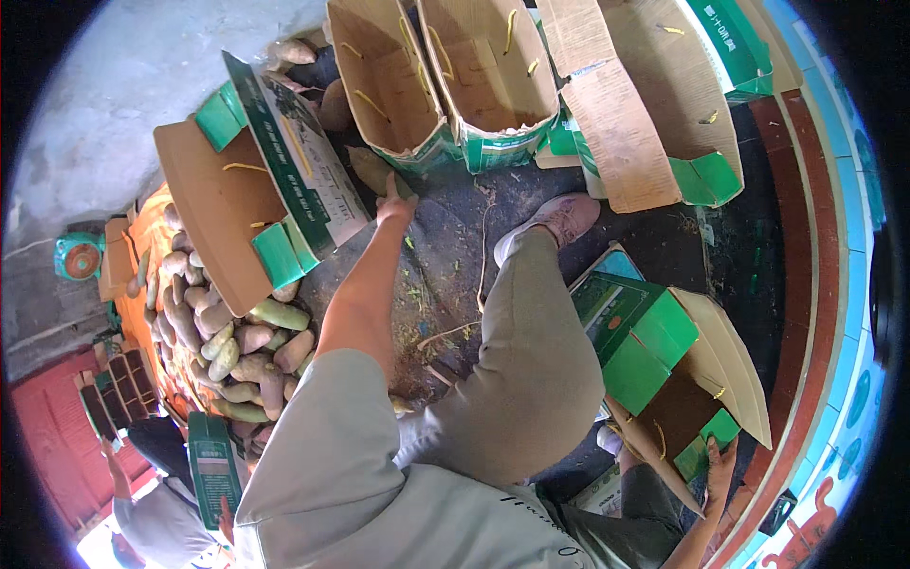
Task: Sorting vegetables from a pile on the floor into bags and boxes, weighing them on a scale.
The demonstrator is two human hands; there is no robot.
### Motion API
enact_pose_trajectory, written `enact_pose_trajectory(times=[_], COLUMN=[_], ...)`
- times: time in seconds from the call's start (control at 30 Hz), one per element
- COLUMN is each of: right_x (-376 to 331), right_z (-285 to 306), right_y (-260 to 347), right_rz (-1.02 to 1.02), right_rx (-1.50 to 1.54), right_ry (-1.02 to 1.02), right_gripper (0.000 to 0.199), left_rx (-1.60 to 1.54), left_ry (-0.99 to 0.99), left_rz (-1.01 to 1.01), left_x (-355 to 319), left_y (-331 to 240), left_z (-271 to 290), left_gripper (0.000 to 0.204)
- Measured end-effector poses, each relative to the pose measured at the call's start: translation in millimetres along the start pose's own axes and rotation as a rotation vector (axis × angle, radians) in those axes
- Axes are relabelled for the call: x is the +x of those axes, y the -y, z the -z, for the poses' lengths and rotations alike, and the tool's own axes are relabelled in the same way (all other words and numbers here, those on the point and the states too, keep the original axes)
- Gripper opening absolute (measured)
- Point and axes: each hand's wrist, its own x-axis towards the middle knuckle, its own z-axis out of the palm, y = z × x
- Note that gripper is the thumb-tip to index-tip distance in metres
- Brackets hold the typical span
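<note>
My left hand reaches forward, its fingers around the near end of a long, brownish-green root vegetable. It resembles a large sweet potato and lies on the dark ground cover. At the lower right my right hand grips the green flap of an open cardboard carton. That carton is tipped beside my leg, with yellow cord loops inside. Left of my left arm, another open green-and-brown carton lies tilted against a heap of similar root vegetables.
Two open cartons stand side by side ahead, with a larger open carton to their right. A blue tiled wall curves along the right. At lower left another person is near a green carton. A small fan stands farther back.
</note>
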Motion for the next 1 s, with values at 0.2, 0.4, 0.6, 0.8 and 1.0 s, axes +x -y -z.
enact_pose_trajectory(times=[0.2,0.4,0.6,0.8,1.0], right_x=[-49,-42,-13,-5,1], right_z=[32,28,13,14,7], right_y=[19,16,7,-6,-1], right_rz=[-0.175,-0.141,0.000,0.017,0.039], right_rx=[-0.062,-0.049,0.017,0.011,0.034], right_ry=[-0.152,-0.118,-0.024,-0.035,-0.015], right_gripper=[0.063,0.058,0.052,0.045,0.046], left_rx=[-0.321,-0.230,0.043,-0.655,-0.772], left_ry=[0.144,0.092,0.255,0.697,0.716], left_rz=[0.115,-0.153,-0.440,-0.365,-0.672], left_x=[-47,-68,-165,-247,-232], left_y=[-116,-68,33,54,76], left_z=[-75,-106,-56,-35,-22], left_gripper=[0.085,0.077,0.068,0.068,0.058])
